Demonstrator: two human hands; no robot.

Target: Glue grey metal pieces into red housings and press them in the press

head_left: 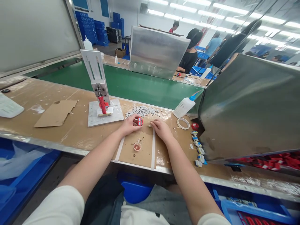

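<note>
My left hand (131, 124) grips a small red toy vehicle body (140, 122) with light-coloured panels. My right hand (161, 127) is closed in a pinch just to the right of it, with a small pale piece (149, 125) at the fingertips, too small to name. The two hands are apart. Behind them lies a heap of small flat grey pieces (142, 111). Between my forearms stands a small clear cup (137, 146) of reddish liquid with a thin stick in it, and dark crumbs lie around it.
A metal press stand (98, 84) with a red handle stands left of my hands. At right are a white squeeze bottle (185, 106), a tape roll (183, 123) and a row of small painted parts (197, 144). A green conveyor belt (131, 86) runs behind; people work beyond.
</note>
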